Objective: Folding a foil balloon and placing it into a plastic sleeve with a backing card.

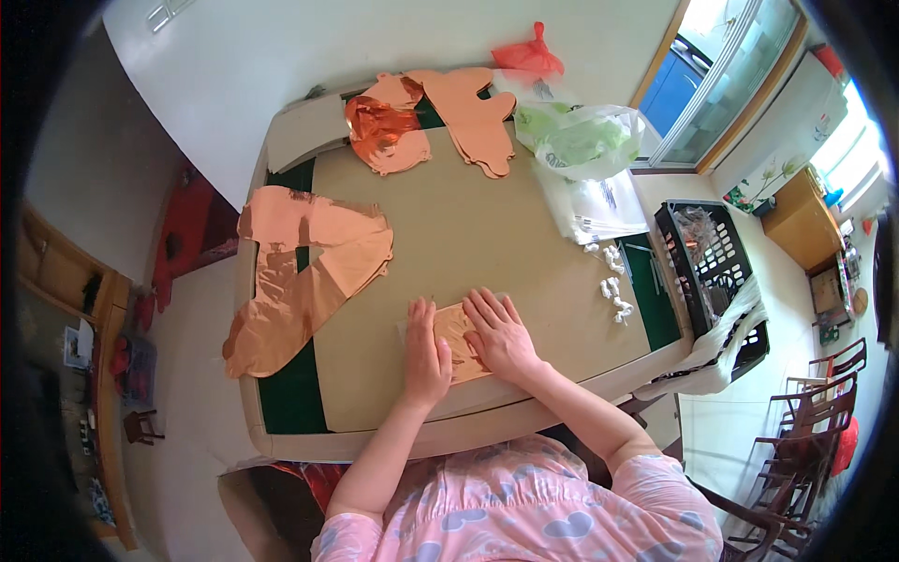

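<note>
A folded rose-gold foil sheet (459, 342), about palm-sized, lies flat near the front of the table, and a clear edge that looks like plastic shows around it. My left hand (428, 358) rests along its left side with the fingers stretched out. Across its right part my right hand (501, 339) presses down flat, fingers extended, hiding that side of it. To the left lie large flat foil balloons (304, 267) in rose gold. More foil balloons (468, 112) are stacked at the back, next to a shinier crumpled one (384, 122).
A brown board covers most of the table (375, 393). At the right are clear plastic bags (595, 206), a green-printed bag (581, 136), white string bundles (615, 286) and thin sticks (657, 273). A black crate (716, 248) with white strands (721, 342) stands beside the table. A red bag (529, 56) sits behind.
</note>
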Demonstrator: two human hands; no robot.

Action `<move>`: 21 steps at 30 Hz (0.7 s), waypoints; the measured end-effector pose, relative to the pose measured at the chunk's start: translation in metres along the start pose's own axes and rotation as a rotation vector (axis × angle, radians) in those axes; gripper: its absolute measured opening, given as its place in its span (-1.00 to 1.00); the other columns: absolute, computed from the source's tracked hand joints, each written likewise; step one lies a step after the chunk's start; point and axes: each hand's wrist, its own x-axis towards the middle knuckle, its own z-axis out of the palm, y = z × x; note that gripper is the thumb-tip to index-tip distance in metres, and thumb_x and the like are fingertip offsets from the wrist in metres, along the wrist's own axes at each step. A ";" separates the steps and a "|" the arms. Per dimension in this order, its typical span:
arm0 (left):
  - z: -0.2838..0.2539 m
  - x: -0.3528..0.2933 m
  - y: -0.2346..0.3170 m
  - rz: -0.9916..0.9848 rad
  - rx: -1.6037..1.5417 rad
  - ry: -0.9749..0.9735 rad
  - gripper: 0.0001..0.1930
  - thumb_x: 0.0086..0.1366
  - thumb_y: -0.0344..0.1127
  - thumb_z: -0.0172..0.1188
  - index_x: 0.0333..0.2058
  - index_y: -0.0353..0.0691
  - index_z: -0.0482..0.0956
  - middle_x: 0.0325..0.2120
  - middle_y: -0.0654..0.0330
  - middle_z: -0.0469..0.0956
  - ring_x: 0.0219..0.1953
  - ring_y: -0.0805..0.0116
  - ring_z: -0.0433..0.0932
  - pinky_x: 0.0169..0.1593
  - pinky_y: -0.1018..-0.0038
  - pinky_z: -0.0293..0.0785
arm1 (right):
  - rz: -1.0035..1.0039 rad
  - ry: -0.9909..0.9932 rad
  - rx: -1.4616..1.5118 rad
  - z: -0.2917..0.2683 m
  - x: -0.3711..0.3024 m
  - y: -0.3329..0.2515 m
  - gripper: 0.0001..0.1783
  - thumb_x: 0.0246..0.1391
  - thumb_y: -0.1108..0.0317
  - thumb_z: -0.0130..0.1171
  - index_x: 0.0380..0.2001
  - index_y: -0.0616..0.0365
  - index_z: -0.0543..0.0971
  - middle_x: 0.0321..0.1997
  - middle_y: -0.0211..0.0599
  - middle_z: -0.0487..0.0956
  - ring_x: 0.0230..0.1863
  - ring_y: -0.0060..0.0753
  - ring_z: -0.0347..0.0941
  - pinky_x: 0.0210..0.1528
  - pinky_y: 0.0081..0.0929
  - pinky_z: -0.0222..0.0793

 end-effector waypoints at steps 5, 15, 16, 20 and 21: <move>0.003 0.001 0.002 -0.033 0.069 -0.027 -0.41 0.28 -0.40 -0.11 0.27 -0.40 0.03 0.27 -0.20 0.08 0.36 -0.14 0.01 0.37 0.06 -0.05 | -0.023 -0.029 -0.013 -0.004 -0.006 0.001 -0.34 0.24 0.08 -0.05 0.31 0.16 0.19 0.42 -0.17 0.14 0.47 -0.15 -0.08 0.44 -0.07 -0.20; 0.023 0.005 0.004 -0.066 0.459 -0.153 -0.40 0.32 -0.20 -0.05 0.26 -0.40 0.13 0.30 -0.13 0.09 0.37 0.01 0.03 0.38 0.06 -0.07 | -0.041 -0.001 -0.083 0.000 -0.006 -0.002 -0.38 0.27 0.07 -0.14 0.30 0.18 0.21 0.42 -0.15 0.14 0.47 -0.15 -0.07 0.44 -0.05 -0.22; 0.023 0.002 0.005 -0.057 0.484 -0.130 -0.38 0.33 -0.16 -0.04 0.27 -0.39 0.12 0.31 -0.11 0.08 0.38 0.03 0.02 0.38 0.05 -0.09 | -0.036 0.003 -0.063 -0.001 -0.007 -0.001 -0.38 0.27 0.07 -0.13 0.29 0.18 0.22 0.42 -0.14 0.15 0.46 -0.15 -0.06 0.44 -0.04 -0.21; 0.011 -0.008 0.008 -0.104 0.502 -0.129 -0.34 0.34 -0.08 -0.03 0.27 -0.39 0.11 0.32 -0.09 0.06 0.39 0.05 0.00 0.36 -0.02 -0.10 | -0.018 0.011 -0.036 -0.001 -0.009 0.000 -0.37 0.26 0.05 -0.11 0.29 0.19 0.23 0.41 -0.13 0.15 0.46 -0.15 -0.04 0.43 -0.03 -0.20; 0.008 -0.012 0.009 -0.113 0.527 -0.138 -0.31 0.32 -0.04 -0.02 0.29 -0.37 0.08 0.33 -0.08 0.04 0.39 0.04 -0.01 0.36 -0.06 -0.14 | -0.015 0.012 -0.035 -0.001 -0.009 0.001 -0.37 0.26 0.05 -0.11 0.29 0.19 0.23 0.41 -0.13 0.15 0.46 -0.15 -0.04 0.43 -0.03 -0.20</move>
